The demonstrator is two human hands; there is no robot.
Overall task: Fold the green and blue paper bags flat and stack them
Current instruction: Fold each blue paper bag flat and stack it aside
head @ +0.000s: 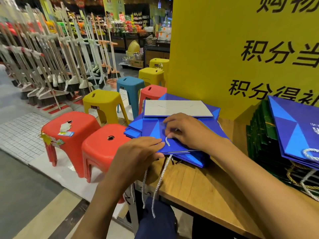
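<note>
A flattened blue paper bag (151, 130) lies on top of a pile of folded blue bags (195, 159) at the left end of the wooden table (203, 190). Its grey base flap (177, 107) is folded over at the far end. My left hand (138, 152) grips the bag's near left edge, thumb on top. My right hand (186, 130) rests on the bag with curled fingers pinching its white rope handle (167, 141). Other white handles (160, 183) hang over the table edge. At the right stands a pile of green bags (262, 135) with a blue bag (293, 128) on top.
A tall yellow sign (224, 49) with black characters stands behind the table. Red stools (101, 145), yellow stools (103, 100) and a blue stool (129, 83) crowd the floor left of the table. Brooms and mops (51, 66) line the aisle beyond.
</note>
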